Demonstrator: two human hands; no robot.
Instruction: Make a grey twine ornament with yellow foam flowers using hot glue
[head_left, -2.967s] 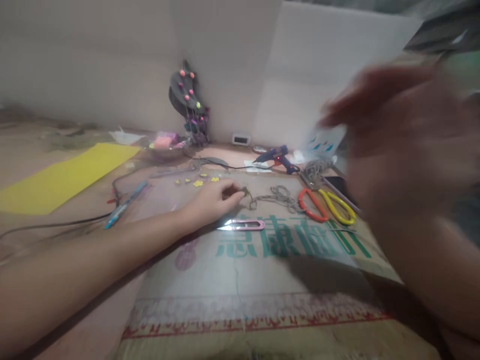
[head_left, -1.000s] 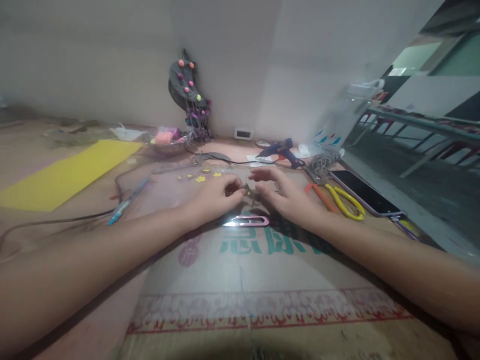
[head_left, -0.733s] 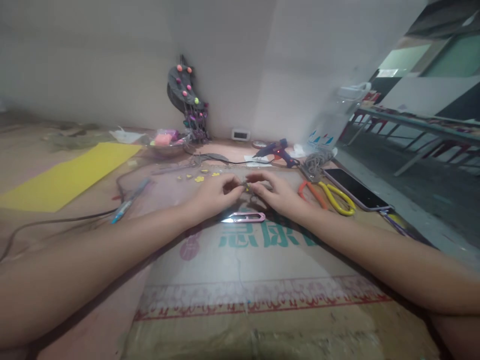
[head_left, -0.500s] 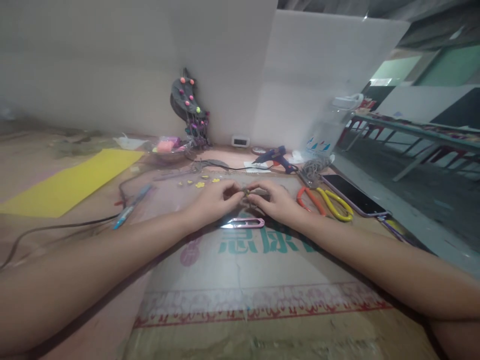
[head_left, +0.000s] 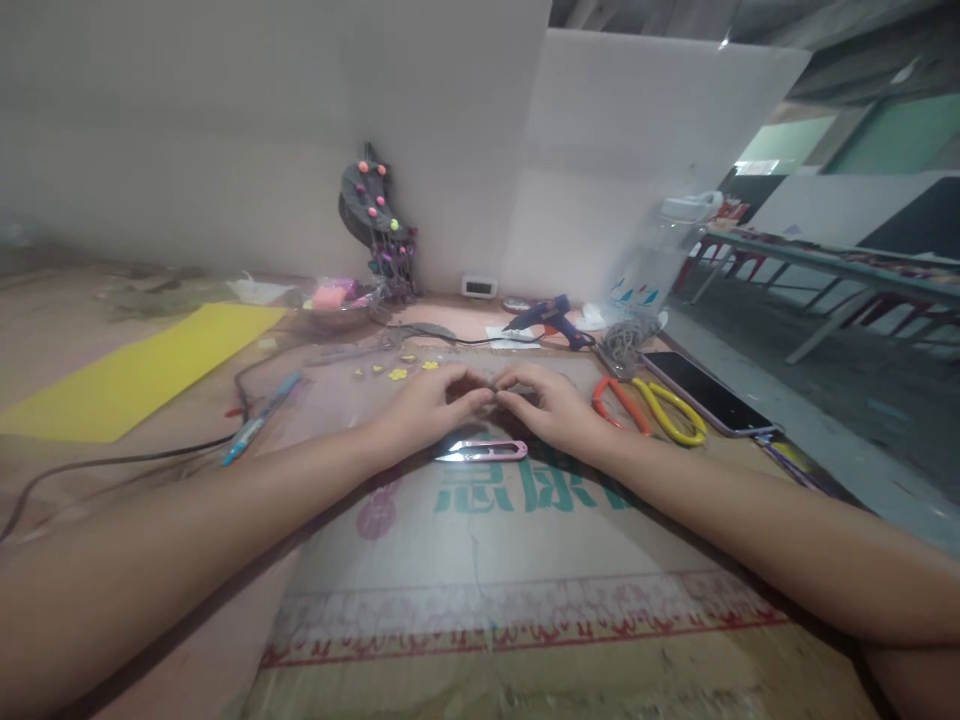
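Observation:
My left hand (head_left: 442,400) and my right hand (head_left: 544,400) meet fingertip to fingertip over the printed cardboard (head_left: 420,545). Both are closed in a pinch around something tiny and dark, mostly covered by the fingers; its kind cannot be made out. Just below them lies a pair of pink thread snips (head_left: 487,451), blades pointing left. Small yellow paper flowers (head_left: 397,374) are scattered beyond my left hand. To the right of my right hand rest pliers or scissors with one orange handle (head_left: 621,405) and one yellow handle (head_left: 671,412).
A blue glue gun (head_left: 544,315), a bundle of grey yarn (head_left: 626,342) and a phone (head_left: 709,392) lie at the back right. Yellow paper (head_left: 150,370), a blue pen (head_left: 259,420) and a black cord (head_left: 112,458) are at left. A grey crescent ornament (head_left: 360,205) leans against the wall.
My fingertips have come closer together, and the small thing between them is more hidden than before. The view has shifted slightly; the tools lie where they were.

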